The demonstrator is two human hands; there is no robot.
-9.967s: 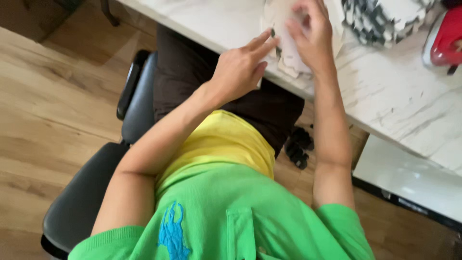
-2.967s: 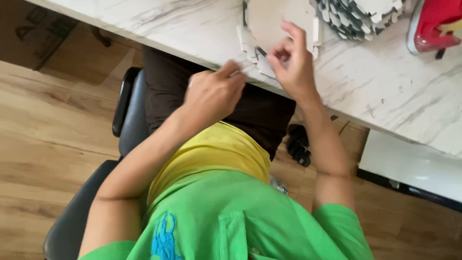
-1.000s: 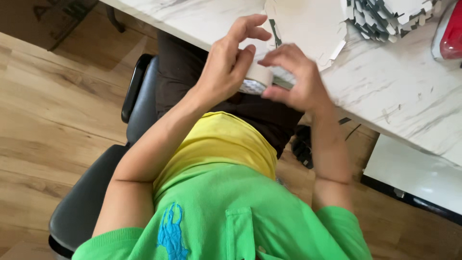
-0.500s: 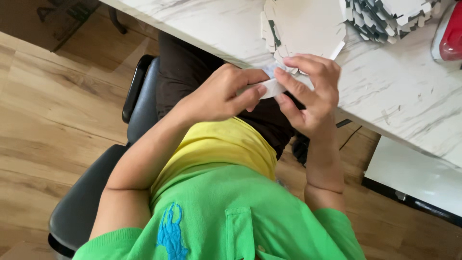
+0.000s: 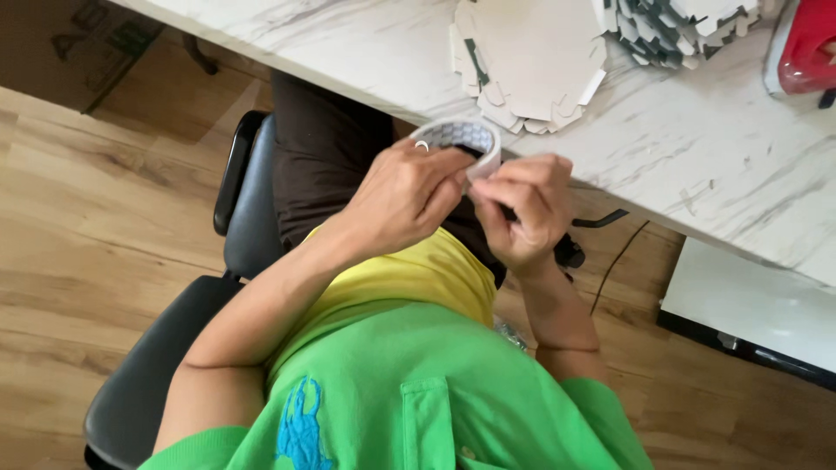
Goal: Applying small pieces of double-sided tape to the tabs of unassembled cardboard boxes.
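Note:
My left hand holds a roll of white tape in front of my chest, just below the edge of the marble table. My right hand pinches the loose end of the tape at the roll's right side. Both hands touch each other around the roll. On the table above them lies a stack of flat white die-cut cardboard pieces.
A pile of grey-and-white cut cardboard sits at the table's far right, beside a red object. I sit on a black chair over a wooden floor. A cardboard box stands at upper left; a white panel lies at right.
My hands came down off the cardboard stack on the table and drew together below the table edge; they now hold the tape roll, with the right hand pinching its end.

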